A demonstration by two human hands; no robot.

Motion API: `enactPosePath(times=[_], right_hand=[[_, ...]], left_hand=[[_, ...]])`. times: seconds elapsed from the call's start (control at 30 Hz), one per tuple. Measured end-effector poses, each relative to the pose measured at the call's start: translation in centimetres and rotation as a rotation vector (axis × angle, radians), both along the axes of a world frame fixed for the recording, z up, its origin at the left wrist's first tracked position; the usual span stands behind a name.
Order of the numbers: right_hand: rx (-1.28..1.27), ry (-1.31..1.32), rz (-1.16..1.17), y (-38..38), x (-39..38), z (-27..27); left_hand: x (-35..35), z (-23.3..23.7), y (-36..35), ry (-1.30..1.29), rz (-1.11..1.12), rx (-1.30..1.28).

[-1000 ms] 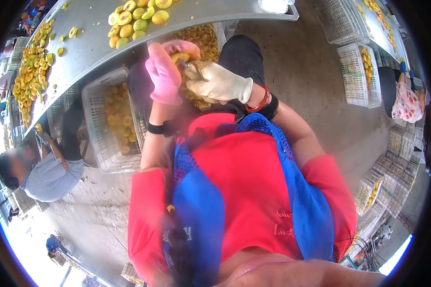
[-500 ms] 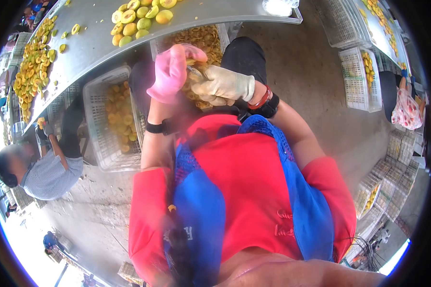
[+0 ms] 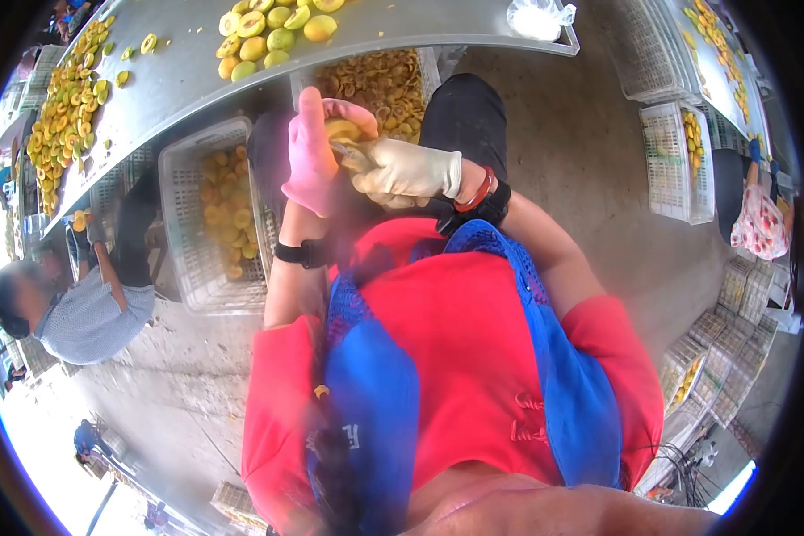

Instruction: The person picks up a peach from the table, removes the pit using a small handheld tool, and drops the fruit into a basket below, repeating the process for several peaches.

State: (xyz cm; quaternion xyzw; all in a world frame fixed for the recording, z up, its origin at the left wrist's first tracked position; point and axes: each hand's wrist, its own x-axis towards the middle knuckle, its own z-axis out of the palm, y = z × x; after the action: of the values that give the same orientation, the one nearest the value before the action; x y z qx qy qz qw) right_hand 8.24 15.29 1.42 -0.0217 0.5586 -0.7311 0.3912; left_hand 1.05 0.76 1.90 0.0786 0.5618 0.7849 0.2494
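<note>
My left hand [image 3: 314, 152], in a pink glove, holds a yellow fruit piece [image 3: 344, 131] between its thumb and curled fingers. Close against it is my right hand [image 3: 411, 170], in a whitish glove, with the fingers wrapped round a small tool [image 3: 355, 156] whose tip meets the fruit; its exact shape is blurred. Both hands are above my lap, in front of a crate [image 3: 429, 76] of cut fruit pieces. Beyond them, a pile of green and yellow fruit [image 3: 280, 38] lies on the metal table [image 3: 179, 62].
A white crate [image 3: 180, 228] of fruit halves stands at left, near a seated person [image 3: 94, 317]. More halves [image 3: 67, 107] lie on the table's left end. A plastic bag [image 3: 538, 20] sits at its right corner. Another fruit crate [image 3: 665, 183] stands at right.
The view has shifted slightly. My left hand has turned a little, showing more of the fruit piece, and my right hand has moved slightly with the tool.
</note>
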Motion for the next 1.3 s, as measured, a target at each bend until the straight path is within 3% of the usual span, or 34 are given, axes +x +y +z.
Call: enactPosePath(times=[0.1,0.2,0.23,0.27,0.3,0.33,0.37,0.4,0.47,0.5,0.53,0.7,0.8,0.93,1.07,1.1,1.2,1.3], right_hand=[[0.15,-0.016,0.018,-0.4,-0.3,1.6],[0.022,0.172,-0.117,-1.9,-0.2,-0.9],[0.002,0.067,-0.092,-1.5,-0.2,0.2],[0.047,0.244,-0.183,-1.8,-0.1,-0.8],[0.091,0.421,-0.275,-2.3,0.1,-2.7],[0.134,0.6,-0.368,-2.8,-0.2,-1.5],[0.261,0.568,-0.412,-1.9,0.5,0.2],[0.325,0.45,-0.386,-1.4,0.2,-0.1],[0.453,0.214,-0.337,-0.1,-1.4,-1.8],[0.407,0.037,-0.338,0.2,-2.1,-4.4],[0.5,0.148,-0.358,0.4,-2.5,-7.9],[0.519,0.36,-0.54,-0.3,-2.2,-7.7],[0.493,0.104,-0.483,0.4,-1.6,-3.3],[0.488,0.117,-0.5,1.1,-0.8,-3.0],[0.539,0.239,-0.554,1.4,-0.4,-3.1],[0.558,0.297,-0.583,1.4,-0.4,-3.4],[0.443,0.285,-0.615,1.6,-0.4,-2.8],[0.395,0.302,-0.666,1.1,-0.7,-1.1]], left_hand=[[-0.6,-1.2,-0.5,-0.223,0.083,0.183],[-1.9,-0.2,-1.6,-0.137,0.286,0.12],[-3.6,-1.6,-3.2,-0.03,0.296,0.186],[-5.1,-2.5,-4.8,0.103,0.391,0.154],[-5.2,-1.7,-5.6,0.381,0.55,-0.14],[-5.8,-0.7,-6.4,0.273,0.71,-0.21],[-7.7,-1.9,-8.8,0.34,0.795,-0.456],[-7.6,0.2,-8.8,0.257,0.836,-0.85],[-11.6,-4.1,-12.8,0.837,0.776,-1.502],[-12.5,-3.9,-11.8,0.799,0.675,-1.554],[-13.4,-3.3,-10.4,0.762,0.576,-1.602],[-19.3,-3.4,-2.7,0.555,0.037,-1.686],[-23.3,-5.8,-0.1,0.368,-0.359,-1.759],[-23.2,-6.1,1.3,0.401,-0.276,-1.818],[-23.5,-8.2,-0.6,0.413,-0.058,-1.392],[-21.5,-6.7,-0.5,0.54,0.029,-1.19],[-20.4,-7.9,-2.4,0.348,-0.03,-0.438],[-13.0,-2.1,-1.5,0.057,-0.191,0.151]])
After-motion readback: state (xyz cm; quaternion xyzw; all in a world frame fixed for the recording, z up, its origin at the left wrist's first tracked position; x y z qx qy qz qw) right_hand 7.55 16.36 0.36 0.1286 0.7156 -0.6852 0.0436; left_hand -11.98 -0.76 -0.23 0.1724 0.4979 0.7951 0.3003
